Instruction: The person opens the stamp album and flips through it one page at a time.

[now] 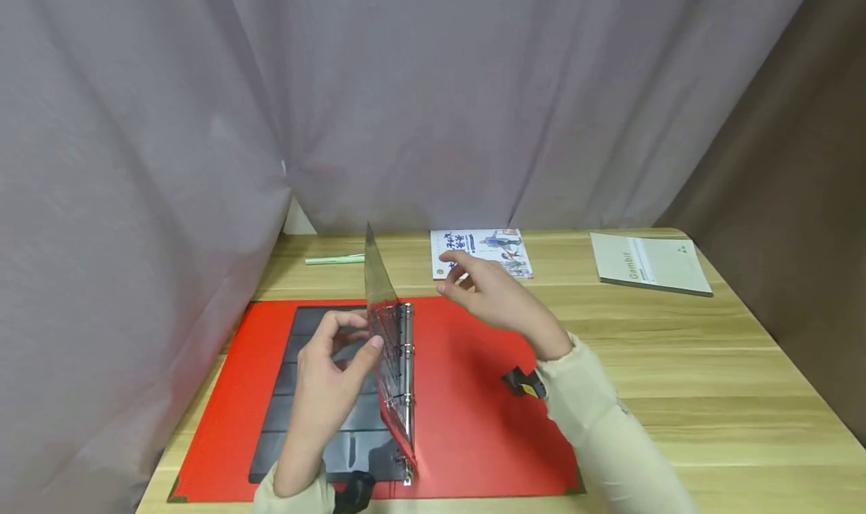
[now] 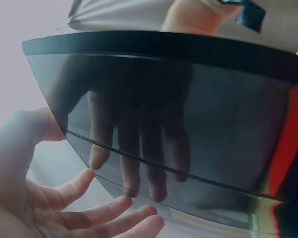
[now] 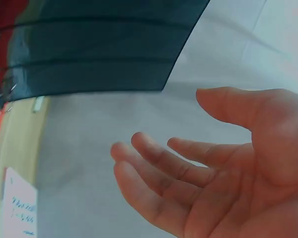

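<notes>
A red ring binder [image 1: 487,431] lies spread wide on the table, its metal rings [image 1: 409,356] down the middle. One dark see-through pocket page [image 1: 380,285] stands nearly upright from the rings. My left hand [image 1: 325,386] holds that page by its free edge, thumb on the right face and fingers on the left. In the left wrist view the glossy page [image 2: 228,129] mirrors the fingers. More black pocket pages [image 1: 277,416] lie flat on the left cover. My right hand [image 1: 497,292] hovers right of the standing page, fingers loosely bent around nothing; the right wrist view shows a gap between them.
Behind the binder lie a light green pen [image 1: 331,260] and a white booklet [image 1: 480,243] with printed figures. A pale "Gambit" notebook [image 1: 649,262] rests at the back right of the wooden table [image 1: 731,379]. Grey curtains [image 1: 419,108] hang along the back and left.
</notes>
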Demonstrator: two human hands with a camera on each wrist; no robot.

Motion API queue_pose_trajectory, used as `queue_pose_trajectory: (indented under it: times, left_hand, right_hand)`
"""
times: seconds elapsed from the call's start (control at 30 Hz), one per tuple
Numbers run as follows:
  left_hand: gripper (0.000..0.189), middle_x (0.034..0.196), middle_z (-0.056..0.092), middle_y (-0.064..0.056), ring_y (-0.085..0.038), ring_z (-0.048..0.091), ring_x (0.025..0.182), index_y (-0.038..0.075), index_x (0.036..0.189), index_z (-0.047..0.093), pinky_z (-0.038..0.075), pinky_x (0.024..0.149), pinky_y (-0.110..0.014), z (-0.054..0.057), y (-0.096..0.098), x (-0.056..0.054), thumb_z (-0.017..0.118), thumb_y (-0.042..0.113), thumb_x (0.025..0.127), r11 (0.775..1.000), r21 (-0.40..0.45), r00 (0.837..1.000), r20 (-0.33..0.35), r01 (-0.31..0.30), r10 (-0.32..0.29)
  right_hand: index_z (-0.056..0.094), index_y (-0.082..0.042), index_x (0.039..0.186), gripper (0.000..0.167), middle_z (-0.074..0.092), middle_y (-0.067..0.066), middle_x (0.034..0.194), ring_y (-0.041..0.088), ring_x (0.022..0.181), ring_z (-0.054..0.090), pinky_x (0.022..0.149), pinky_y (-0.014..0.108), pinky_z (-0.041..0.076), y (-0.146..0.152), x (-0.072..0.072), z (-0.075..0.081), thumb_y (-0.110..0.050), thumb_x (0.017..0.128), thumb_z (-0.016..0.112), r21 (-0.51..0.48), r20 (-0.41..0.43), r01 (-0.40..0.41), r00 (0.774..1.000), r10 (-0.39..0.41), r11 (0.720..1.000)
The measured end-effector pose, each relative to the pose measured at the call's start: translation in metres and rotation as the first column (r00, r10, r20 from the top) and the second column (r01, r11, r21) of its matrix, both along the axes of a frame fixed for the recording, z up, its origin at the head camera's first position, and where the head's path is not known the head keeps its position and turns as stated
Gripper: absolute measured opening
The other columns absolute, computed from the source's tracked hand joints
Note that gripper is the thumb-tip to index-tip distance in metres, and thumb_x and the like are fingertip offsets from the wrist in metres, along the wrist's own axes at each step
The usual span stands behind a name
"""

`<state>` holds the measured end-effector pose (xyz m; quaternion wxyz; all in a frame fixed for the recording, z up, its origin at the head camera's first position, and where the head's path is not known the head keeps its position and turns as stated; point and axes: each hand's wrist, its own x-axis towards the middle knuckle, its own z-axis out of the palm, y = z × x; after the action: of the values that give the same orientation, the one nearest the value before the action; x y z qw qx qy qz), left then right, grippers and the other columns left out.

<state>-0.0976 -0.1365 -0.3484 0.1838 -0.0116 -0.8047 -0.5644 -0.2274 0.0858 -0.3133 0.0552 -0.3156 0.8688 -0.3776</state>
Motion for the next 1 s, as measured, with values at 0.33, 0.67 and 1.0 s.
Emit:
queue_pose_trajectory:
  times: [0.33,0.67,1.0]
  left_hand:
    - [0.022,0.119,0.067,-0.011,-0.029,0.069,0.101,0.002,0.113,0.063,0.056,0.076,-0.034,-0.005,-0.017,0.002,0.070,0.006,0.093,0.999,0.015,0.999,-0.022,-0.041,0.041]
    - [0.028,0.120,0.070,-0.013,-0.010,0.067,0.099,0.000,0.123,0.063,0.052,0.080,-0.022,-0.010,-0.034,0.010,0.066,0.003,0.095,0.996,0.050,0.996,-0.048,-0.078,0.081]
    - [0.036,0.120,0.070,-0.005,-0.009,0.065,0.110,-0.001,0.129,0.065,0.050,0.085,-0.018,-0.021,-0.051,0.017,0.062,-0.008,0.094,0.980,0.152,0.981,-0.126,-0.125,0.145]
  right_hand:
    - [0.051,0.004,0.141,0.048,0.063,0.020,0.127,0.036,0.119,0.059,0.101,0.053,0.046,0.021,-0.014,-0.034,-0.019,0.100,0.062,0.051,0.057,0.075,0.995,-0.078,0.996]
    - [0.045,0.011,0.143,0.054,0.053,0.028,0.141,0.046,0.128,0.051,0.106,0.057,0.041,0.044,-0.027,-0.090,-0.017,0.100,0.062,0.118,0.091,0.142,0.984,-0.153,0.983]
    - [0.042,0.014,0.144,0.062,0.047,0.029,0.146,0.046,0.136,0.042,0.111,0.057,0.035,0.063,-0.028,-0.130,-0.019,0.098,0.067,0.236,0.157,0.159,0.967,-0.199,0.959]
